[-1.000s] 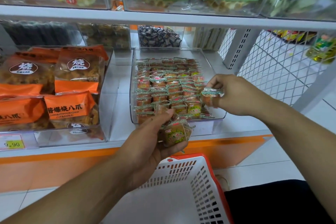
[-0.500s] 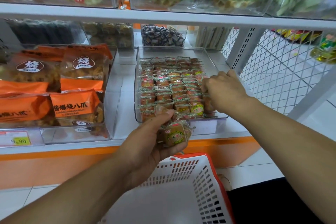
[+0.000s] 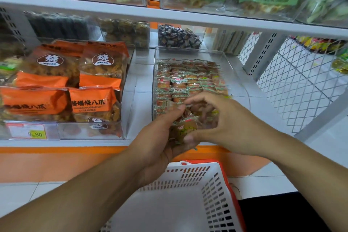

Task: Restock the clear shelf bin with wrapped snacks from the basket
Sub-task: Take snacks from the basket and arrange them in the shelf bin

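A white store shelf (image 3: pixel 131 143) with an orange front strip carries the clear shelf bin (image 3: pixel 243 84), its rows of wrapped snacks (image 3: pixel 188 81) filling the left and middle, with bare room along its right wall. Left of it stands a bin of orange snack bags (image 3: pixel 62 88); white mesh panelling (image 3: pixel 301 84) closes the right side. The left hand (image 3: pixel 160 149) grips a bunch of wrapped snacks at the bin's front edge; the right hand (image 3: pixel 229 126) pinches one from that bunch. The white basket (image 3: pixel 216 194) sits below.
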